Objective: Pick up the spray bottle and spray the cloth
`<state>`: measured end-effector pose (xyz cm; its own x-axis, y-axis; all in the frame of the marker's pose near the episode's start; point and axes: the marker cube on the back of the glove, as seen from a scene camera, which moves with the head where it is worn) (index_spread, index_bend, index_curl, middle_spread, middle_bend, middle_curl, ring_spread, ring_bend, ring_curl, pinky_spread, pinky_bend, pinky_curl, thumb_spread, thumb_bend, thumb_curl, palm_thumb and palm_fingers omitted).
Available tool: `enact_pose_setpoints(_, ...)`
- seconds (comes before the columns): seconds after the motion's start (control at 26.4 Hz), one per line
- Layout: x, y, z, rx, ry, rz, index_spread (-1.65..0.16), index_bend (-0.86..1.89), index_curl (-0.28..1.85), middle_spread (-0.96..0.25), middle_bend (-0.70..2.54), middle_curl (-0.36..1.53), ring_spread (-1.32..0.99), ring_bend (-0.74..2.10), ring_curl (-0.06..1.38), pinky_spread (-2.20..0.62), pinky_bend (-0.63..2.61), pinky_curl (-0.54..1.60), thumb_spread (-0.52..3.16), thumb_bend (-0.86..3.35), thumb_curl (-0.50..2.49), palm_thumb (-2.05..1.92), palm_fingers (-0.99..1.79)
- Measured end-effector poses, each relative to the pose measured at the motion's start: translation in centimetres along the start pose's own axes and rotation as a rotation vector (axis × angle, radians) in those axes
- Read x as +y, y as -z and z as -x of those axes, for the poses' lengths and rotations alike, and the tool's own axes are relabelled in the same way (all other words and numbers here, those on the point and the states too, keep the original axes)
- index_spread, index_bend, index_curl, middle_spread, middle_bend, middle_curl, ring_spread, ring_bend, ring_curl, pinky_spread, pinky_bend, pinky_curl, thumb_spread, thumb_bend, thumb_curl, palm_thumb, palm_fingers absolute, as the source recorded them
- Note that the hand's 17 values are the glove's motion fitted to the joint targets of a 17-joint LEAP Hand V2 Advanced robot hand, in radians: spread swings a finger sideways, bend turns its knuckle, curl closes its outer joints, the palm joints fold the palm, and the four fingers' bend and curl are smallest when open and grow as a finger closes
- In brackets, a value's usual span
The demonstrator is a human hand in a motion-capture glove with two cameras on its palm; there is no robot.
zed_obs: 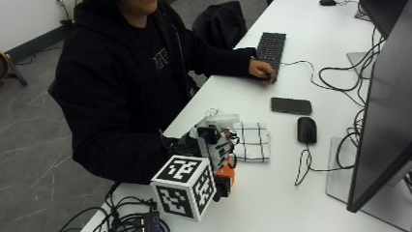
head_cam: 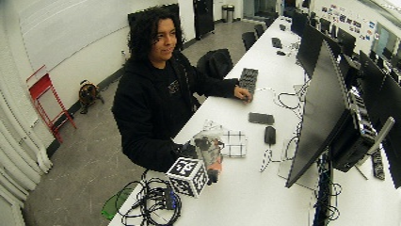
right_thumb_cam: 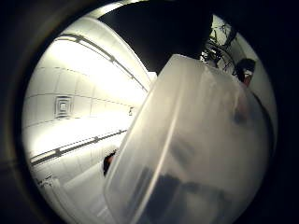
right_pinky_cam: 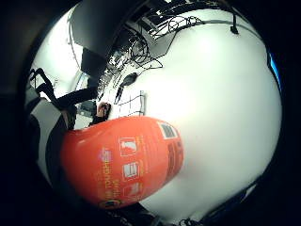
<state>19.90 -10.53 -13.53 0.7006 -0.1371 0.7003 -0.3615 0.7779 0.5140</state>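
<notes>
Fingers of the right hand (zed_obs: 205,141) grasp the orange spray bottle (zed_obs: 225,177) near the desk (zed_obs: 283,193) edge. Checked cloth (zed_obs: 250,140) lies just beside it on the white desk.

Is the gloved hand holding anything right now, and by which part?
Yes: the right hand holds the orange spray bottle, lifted beside the checked cloth. The hold looks to be near its upper part; the exact finger placement is hidden.
</notes>
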Motion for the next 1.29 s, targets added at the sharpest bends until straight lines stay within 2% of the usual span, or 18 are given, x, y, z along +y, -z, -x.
enact_pose_setpoints(0.19,-1.6,-0.8,-0.1,0.006,0.013,-0.048,-0.30,0.39,0.49,-0.22,0.61,0.55,-0.23,0.69,0.49,-0.30,0.43,0.40,0.40,-0.03,0.62,0.91,1.41)
enact_pose_setpoints(0.3,-0.4,-0.3,0.6,0.016,-0.018,-0.004,-0.30,0.39,0.50,-0.22,0.62,0.56,-0.23,0.70,0.50,-0.29,0.44,0.41,0.39,-0.03,0.64,0.91,1.40)
enact_pose_setpoints(0.57,2.0,0.8,4.7,0.107,-0.118,0.316,-0.29,0.38,0.52,-0.21,0.63,0.57,-0.22,0.72,0.50,-0.29,0.46,0.41,0.39,-0.02,0.67,0.91,1.37)
enact_pose_setpoints(0.83,1.8,-1.3,7.8,0.373,-0.268,0.668,-0.29,0.37,0.54,-0.20,0.64,0.57,-0.22,0.73,0.50,-0.29,0.47,0.41,0.38,-0.02,0.71,0.91,1.36)
enact_pose_setpoints(1.29,3.7,-6.9,6.5,0.834,-0.619,1.171,-0.29,0.36,0.57,-0.21,0.63,0.57,-0.22,0.72,0.49,-0.29,0.48,0.40,0.39,-0.02,0.75,0.90,1.35)
